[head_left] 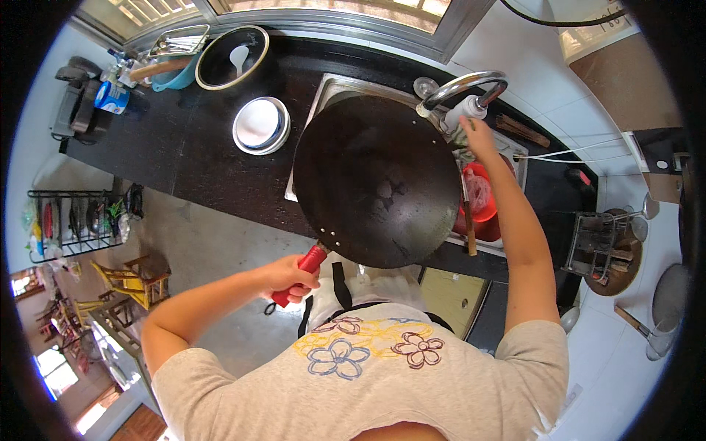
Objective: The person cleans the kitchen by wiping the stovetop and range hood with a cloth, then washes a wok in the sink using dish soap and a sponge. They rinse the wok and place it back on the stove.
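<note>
A large dark wok (379, 180) lies over the sink, its wet inside facing up. My left hand (290, 278) is closed around its red handle (310, 263) at the near left. On the right, my right hand (476, 137) reaches the curved metal faucet (463, 82). Its fingers are bent against the lower side of the white nozzle (466, 110) at the faucet's end. Just below these fingers is something greenish, partly hidden. Right of the wok, a red basin (482, 192) stands in the sink, and a brush-like tool with a wooden handle (471, 237) leans beside it.
The metal sink (323, 95) is mostly covered by the wok. Stacked white bowls (259, 123) stand left on the black counter (198, 140). Behind them is a pale-rimmed dark basin (213, 66) holding a white spoon. A wire rack (588, 246) sits at the right.
</note>
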